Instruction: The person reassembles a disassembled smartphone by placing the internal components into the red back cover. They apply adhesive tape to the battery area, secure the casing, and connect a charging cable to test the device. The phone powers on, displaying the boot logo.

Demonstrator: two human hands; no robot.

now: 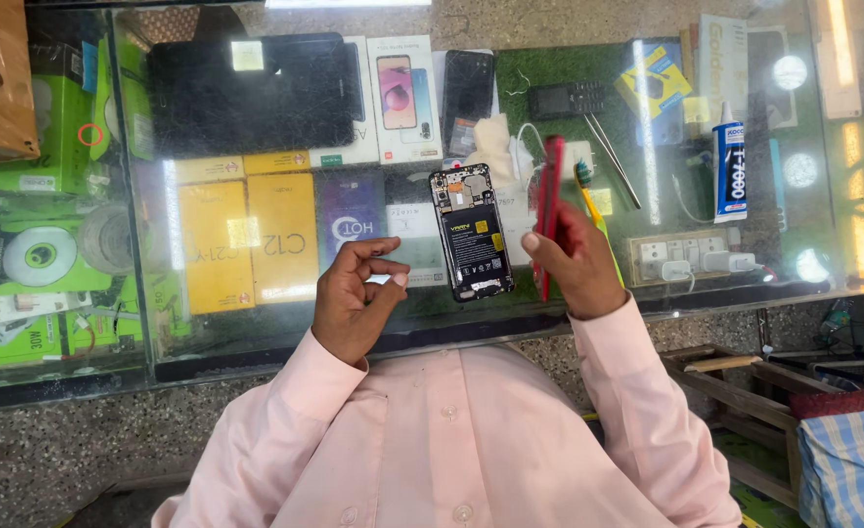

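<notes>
Lying face down on the glass counter top (256,323), the black smartphone with its back removed (472,233) shows battery and boards. Just right of it, the right hand (574,262) grips the red back cover (550,210) edge-on. Left of it, the left hand (355,298) hovers, fingers loosely curled, holding nothing. Opening looks done; inner work remains.

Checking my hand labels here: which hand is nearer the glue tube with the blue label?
The right hand, holding the red back cover, lies just left of the glue tube. The left hand sits farther left, beyond the opened phone.
</notes>
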